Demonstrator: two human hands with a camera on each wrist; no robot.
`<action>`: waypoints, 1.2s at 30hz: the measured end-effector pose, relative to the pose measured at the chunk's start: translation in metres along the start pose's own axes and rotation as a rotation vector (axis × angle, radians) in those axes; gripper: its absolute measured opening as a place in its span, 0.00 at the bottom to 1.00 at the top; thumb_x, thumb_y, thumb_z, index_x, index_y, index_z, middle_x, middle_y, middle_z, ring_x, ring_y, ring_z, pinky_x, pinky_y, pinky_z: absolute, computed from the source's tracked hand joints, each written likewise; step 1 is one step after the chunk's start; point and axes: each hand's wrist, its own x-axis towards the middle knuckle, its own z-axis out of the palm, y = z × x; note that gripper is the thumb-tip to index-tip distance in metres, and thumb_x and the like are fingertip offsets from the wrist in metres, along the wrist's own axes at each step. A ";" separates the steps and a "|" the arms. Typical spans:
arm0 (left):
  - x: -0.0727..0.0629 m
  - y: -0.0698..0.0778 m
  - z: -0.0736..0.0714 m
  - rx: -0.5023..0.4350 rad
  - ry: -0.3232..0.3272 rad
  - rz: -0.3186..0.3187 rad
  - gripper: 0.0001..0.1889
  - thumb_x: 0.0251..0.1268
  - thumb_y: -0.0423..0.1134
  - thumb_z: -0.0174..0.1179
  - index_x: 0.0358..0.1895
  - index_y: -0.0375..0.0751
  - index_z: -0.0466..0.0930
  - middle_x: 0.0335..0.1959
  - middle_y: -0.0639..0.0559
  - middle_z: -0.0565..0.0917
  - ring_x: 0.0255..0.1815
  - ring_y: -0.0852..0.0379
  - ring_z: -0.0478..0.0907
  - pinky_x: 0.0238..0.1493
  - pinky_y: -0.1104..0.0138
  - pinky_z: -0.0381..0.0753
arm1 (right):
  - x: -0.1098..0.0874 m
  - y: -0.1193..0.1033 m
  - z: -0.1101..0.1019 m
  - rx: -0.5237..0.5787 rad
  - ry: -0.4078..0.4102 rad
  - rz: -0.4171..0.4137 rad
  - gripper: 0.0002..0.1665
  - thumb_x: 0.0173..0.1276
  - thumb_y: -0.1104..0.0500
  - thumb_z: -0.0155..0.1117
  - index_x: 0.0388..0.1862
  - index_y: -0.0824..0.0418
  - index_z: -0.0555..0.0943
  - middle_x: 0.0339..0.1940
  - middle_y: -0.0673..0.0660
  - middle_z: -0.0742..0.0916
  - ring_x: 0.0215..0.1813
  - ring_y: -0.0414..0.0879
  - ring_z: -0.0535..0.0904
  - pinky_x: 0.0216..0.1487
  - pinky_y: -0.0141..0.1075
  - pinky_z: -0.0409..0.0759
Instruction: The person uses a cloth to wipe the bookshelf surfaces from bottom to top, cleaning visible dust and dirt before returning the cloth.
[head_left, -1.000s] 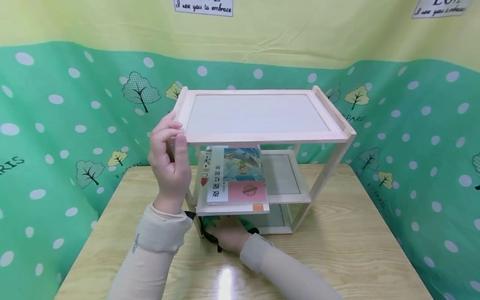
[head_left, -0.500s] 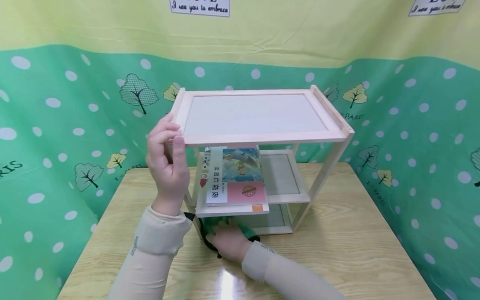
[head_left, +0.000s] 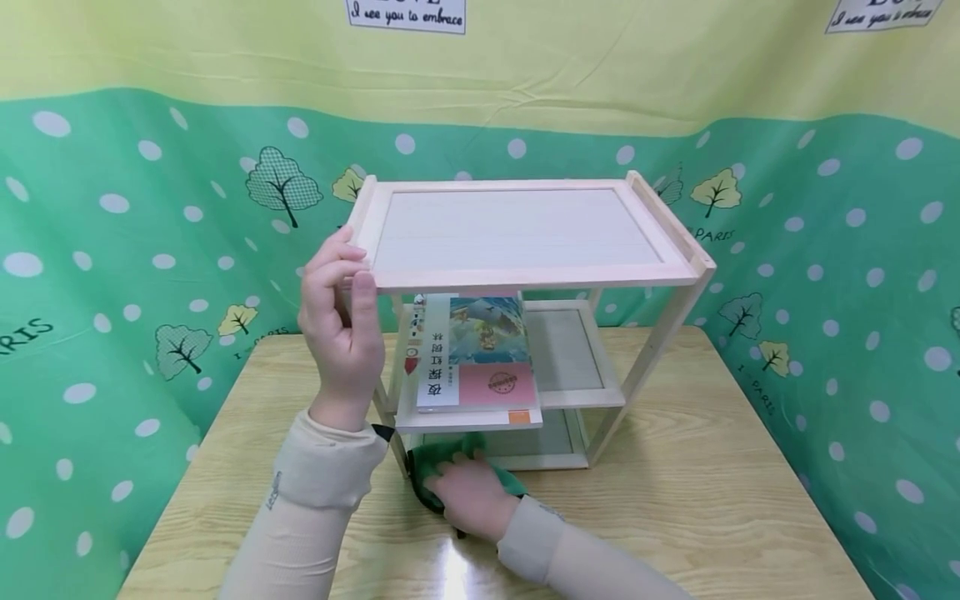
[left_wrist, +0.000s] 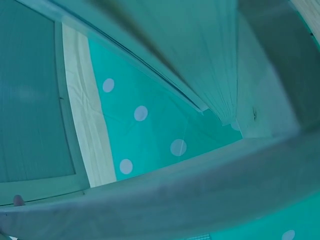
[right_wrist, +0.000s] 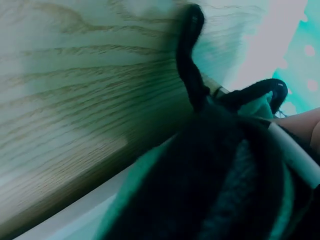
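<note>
A pale wooden three-tier shelf point(head_left: 517, 275) stands on the table. My left hand point(head_left: 341, 333) grips its top tier at the left front corner, fingers over the side rail and thumb at the front. Down at the bottom tier, my right hand point(head_left: 472, 496) holds a green cloth point(head_left: 442, 457) with black edging at the left front. In the right wrist view the cloth point(right_wrist: 240, 175) is bunched and dark, with black loops sticking out. Some of the right fingers are hidden by the cloth. Books point(head_left: 487, 367) lie stacked on the middle tier, jutting past its front.
The wood-grain table point(head_left: 697, 483) runs under the shelf. A green and yellow curtain point(head_left: 135, 250) with dots and trees hangs behind and on both sides. The overhanging books sit right above my right hand.
My right hand has drawn slightly toward me and to the right, bringing the green cloth further out of the bottom tier. My left hand keeps its hold on the shelf.
</note>
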 end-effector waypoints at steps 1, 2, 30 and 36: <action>0.000 0.000 0.000 0.001 0.000 0.001 0.23 0.72 0.48 0.53 0.37 0.23 0.69 0.42 0.29 0.78 0.64 0.38 0.75 0.70 0.49 0.73 | -0.002 0.001 -0.001 0.016 0.003 0.002 0.14 0.57 0.57 0.70 0.42 0.42 0.84 0.36 0.44 0.86 0.40 0.45 0.81 0.50 0.51 0.84; 0.000 0.001 0.000 0.002 -0.002 0.001 0.23 0.72 0.47 0.53 0.37 0.23 0.69 0.42 0.28 0.78 0.64 0.38 0.75 0.70 0.49 0.73 | -0.004 0.002 -0.003 0.037 0.002 0.002 0.14 0.57 0.58 0.69 0.42 0.41 0.84 0.36 0.44 0.86 0.40 0.45 0.81 0.50 0.52 0.85; 0.000 0.001 -0.002 0.005 -0.032 0.014 0.22 0.72 0.47 0.53 0.36 0.25 0.69 0.41 0.29 0.78 0.65 0.38 0.74 0.71 0.48 0.72 | -0.097 0.070 -0.022 0.500 0.269 0.094 0.22 0.66 0.67 0.62 0.58 0.56 0.83 0.53 0.56 0.88 0.55 0.51 0.84 0.56 0.49 0.83; 0.000 0.001 -0.002 0.004 -0.033 0.015 0.21 0.72 0.46 0.52 0.36 0.24 0.69 0.42 0.29 0.78 0.65 0.39 0.74 0.71 0.48 0.72 | -0.110 0.081 -0.035 0.390 0.350 -0.004 0.22 0.61 0.68 0.65 0.55 0.58 0.84 0.50 0.56 0.89 0.51 0.51 0.85 0.51 0.48 0.85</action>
